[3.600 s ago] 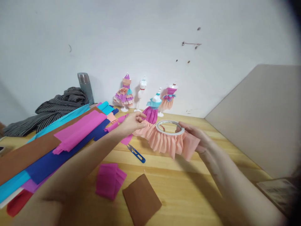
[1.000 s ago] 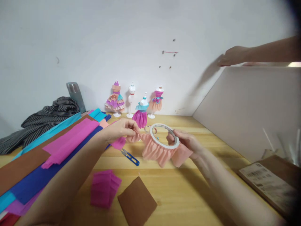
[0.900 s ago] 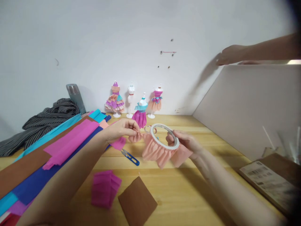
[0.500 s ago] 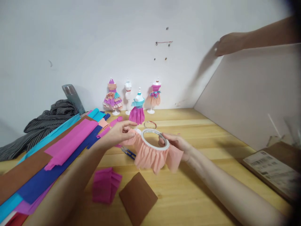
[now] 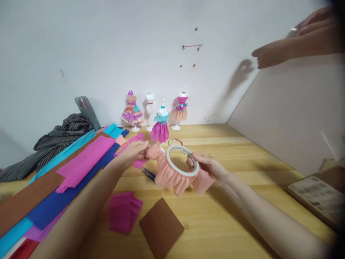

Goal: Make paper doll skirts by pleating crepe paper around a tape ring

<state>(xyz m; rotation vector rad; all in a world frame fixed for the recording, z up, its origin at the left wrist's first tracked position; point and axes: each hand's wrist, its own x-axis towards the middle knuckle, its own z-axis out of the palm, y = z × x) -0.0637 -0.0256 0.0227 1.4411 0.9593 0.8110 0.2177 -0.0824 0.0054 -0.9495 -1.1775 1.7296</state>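
Note:
A white tape ring with gathered peach crepe paper hanging along its lower edge is held above the wooden table. My right hand is closed on the ring's right side, thumb on top and fingers inside the hole. At the left end of the peach paper, my left hand pinches the strip between thumb and fingers. Blue-handled snips lie below the paper, and another tape ring rests behind the held one.
Four small dress forms stand at the wall. Crepe paper strips, striped cloth and a bottle are on the left. Magenta and brown paper lie in front. Another person's hands reach in, upper right, above a cardboard box.
My left hand has closed its fingers on the peach strip's left end. The ring has tilted slightly. At upper right, a second hand of the other person has come into view. The view has shifted slightly.

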